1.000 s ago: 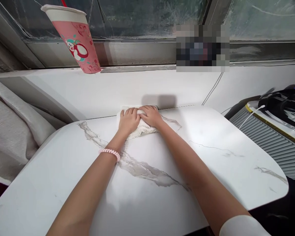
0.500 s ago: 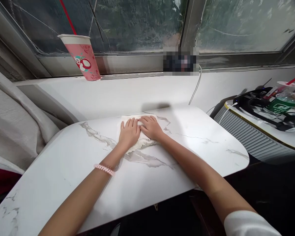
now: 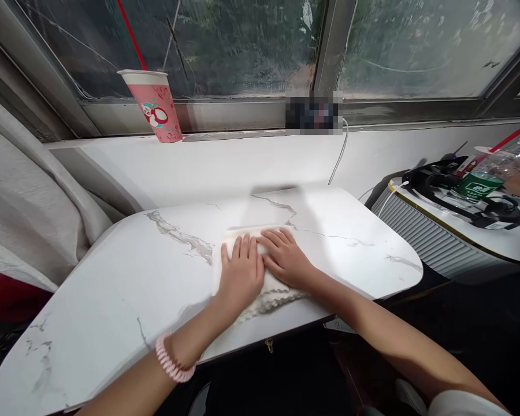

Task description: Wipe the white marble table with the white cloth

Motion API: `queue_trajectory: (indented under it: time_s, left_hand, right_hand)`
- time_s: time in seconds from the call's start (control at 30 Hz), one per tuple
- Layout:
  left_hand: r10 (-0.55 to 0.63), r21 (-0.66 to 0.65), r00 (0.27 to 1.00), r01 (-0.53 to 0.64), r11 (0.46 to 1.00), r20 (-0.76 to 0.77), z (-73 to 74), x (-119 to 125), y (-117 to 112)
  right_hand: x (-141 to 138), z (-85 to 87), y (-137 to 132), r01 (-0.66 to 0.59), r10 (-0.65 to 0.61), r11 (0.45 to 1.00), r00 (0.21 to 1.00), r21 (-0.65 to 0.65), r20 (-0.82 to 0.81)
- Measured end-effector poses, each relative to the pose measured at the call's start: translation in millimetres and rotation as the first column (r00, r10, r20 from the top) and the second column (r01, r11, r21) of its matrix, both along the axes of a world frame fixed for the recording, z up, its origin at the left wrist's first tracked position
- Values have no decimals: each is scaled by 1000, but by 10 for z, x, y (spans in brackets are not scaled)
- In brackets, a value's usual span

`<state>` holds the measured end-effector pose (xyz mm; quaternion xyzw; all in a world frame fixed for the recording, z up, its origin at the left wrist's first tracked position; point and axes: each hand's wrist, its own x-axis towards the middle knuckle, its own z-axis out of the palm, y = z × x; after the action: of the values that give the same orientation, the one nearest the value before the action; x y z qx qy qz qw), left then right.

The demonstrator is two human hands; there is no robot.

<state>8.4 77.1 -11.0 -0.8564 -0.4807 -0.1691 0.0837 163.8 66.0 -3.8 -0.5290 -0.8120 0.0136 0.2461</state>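
White cloth point(image 3: 270, 296), one. Location?
— Just below the centre of the frame, on the marbled tabletop point(image 3: 121, 260), frilled edge lowermost.
— Hands?
— Left hand point(image 3: 241, 277) and right hand point(image 3: 289, 263): laid flat upon it, fingers extended, gripping nothing.
— Progress?
— Judged under way: cloth spread, palms placed. Outstanding: cloth not yet released; further remainder cannot be told.

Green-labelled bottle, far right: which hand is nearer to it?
The right hand. It rests flat on the white cloth, well to the left of the green-labelled bottle; the left hand lies on the same cloth, farther left.
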Motion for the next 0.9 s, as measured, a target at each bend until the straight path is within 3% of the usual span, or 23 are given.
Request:
queue_trajectory:
  time_s: [0.3,0.5,0.67,0.9]
  left_hand:
    - [-118,50,991,121,991,-59,-15,121,-421]
    - [-192,69,975,201,977,-111,-53,120,-512]
    - [-180,46,981,184,982,-66,-68,190,-302]
    - [-74,-129,996,68,989,-45,64,513,404]
  right_hand:
    - [139,54,-548,42,-41,998,999,-36,21]
    - [187,56,-656,40,-39,999,999,-36,12]
    - [273,82,-420,-7,8,997,1000,-73,11]
    - [501,33,399,11,-11,999,1000,-34,-12]
